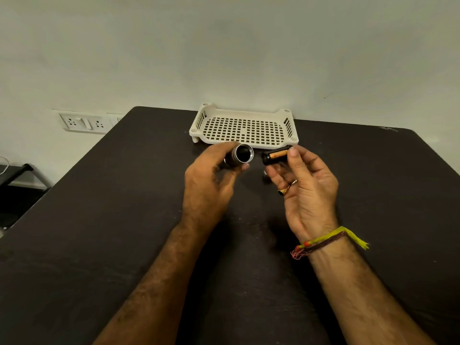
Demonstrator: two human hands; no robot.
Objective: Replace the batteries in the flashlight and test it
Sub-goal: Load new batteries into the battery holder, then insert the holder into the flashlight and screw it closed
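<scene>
So right now my left hand [211, 175] is wrapped around the flashlight [240, 155], open end facing right, and my right hand [302, 185] pinches the battery holder [276, 155] just beside it, long axis roughly aimed at that opening. White tray [242, 143] sits behind on the table [99, 220].
</scene>
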